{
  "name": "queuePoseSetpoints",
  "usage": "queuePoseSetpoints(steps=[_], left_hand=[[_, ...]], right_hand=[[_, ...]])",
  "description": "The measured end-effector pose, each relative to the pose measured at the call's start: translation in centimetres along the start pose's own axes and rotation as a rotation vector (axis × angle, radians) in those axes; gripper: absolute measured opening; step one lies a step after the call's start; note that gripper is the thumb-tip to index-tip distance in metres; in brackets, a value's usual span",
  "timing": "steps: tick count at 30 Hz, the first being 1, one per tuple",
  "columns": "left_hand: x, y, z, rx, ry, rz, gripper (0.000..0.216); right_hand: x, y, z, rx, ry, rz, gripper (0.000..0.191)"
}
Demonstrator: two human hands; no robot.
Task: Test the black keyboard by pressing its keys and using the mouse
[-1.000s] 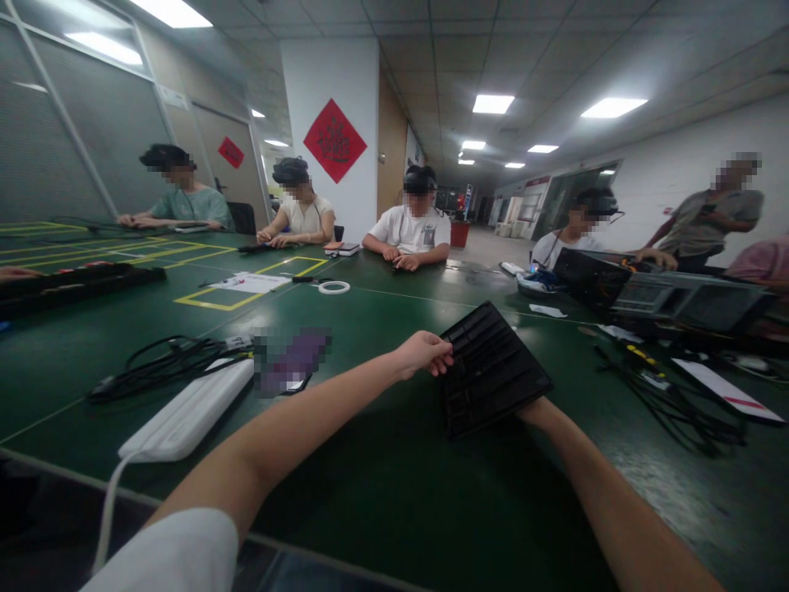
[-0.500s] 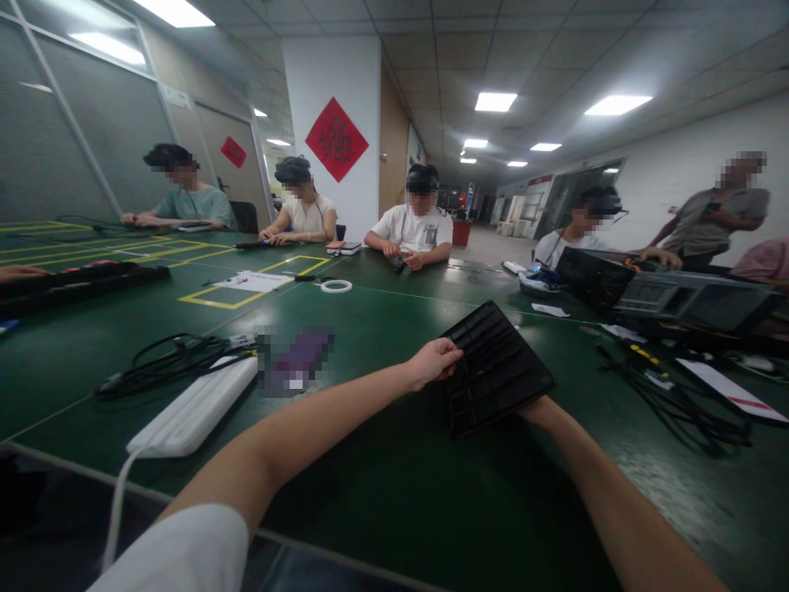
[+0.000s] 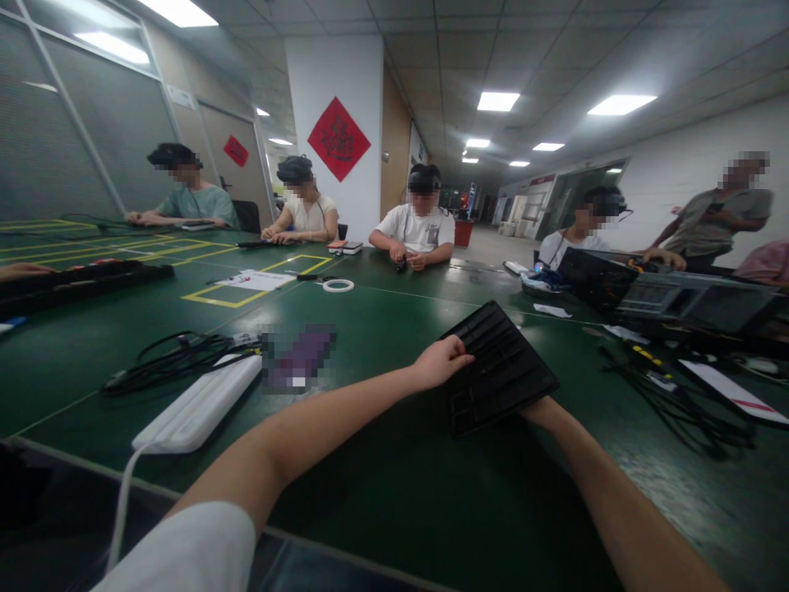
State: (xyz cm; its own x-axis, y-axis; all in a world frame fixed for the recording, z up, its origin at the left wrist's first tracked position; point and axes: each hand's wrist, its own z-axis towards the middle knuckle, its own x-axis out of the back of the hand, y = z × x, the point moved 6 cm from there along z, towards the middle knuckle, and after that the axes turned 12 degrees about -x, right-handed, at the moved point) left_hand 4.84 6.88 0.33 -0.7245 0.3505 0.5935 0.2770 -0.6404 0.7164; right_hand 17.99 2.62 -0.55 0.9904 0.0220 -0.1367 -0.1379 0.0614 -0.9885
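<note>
While hands grip keyboard (image 3: 499,366), power strip (image 3: 200,403) left, cables (image 3: 671,395) right, maybe tools.

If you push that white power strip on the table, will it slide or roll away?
The white power strip looks flat and long, so it would probably slide, not roll. It seems stiff, like hard plastic. Its white cord hangs over the green table edge and might tug it back a little.

black keyboard (image 3: 499,370), green table (image 3: 394,493), white power strip (image 3: 200,407)
</note>
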Motion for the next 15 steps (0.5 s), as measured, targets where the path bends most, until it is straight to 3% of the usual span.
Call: queuePoseSetpoints(steps=[4,9,15], left_hand=[[0.6,0.8,-0.4,-0.095,0.010,0.130,0.027],[1.3,0.6,-0.9,-0.124,0.138,0.121,0.027],[0.5,0.4,-0.8,-0.141,0.038,-0.001,0.021]], right_hand=[[0.4,0.3,-0.7,-0.133,0.017,0.105,0.024],[0.4,0.1,-1.0,-0.148,0.073,0.121,0.026],[0.5,0.4,-0.6,-0.126,0.014,0.036,0.026]])
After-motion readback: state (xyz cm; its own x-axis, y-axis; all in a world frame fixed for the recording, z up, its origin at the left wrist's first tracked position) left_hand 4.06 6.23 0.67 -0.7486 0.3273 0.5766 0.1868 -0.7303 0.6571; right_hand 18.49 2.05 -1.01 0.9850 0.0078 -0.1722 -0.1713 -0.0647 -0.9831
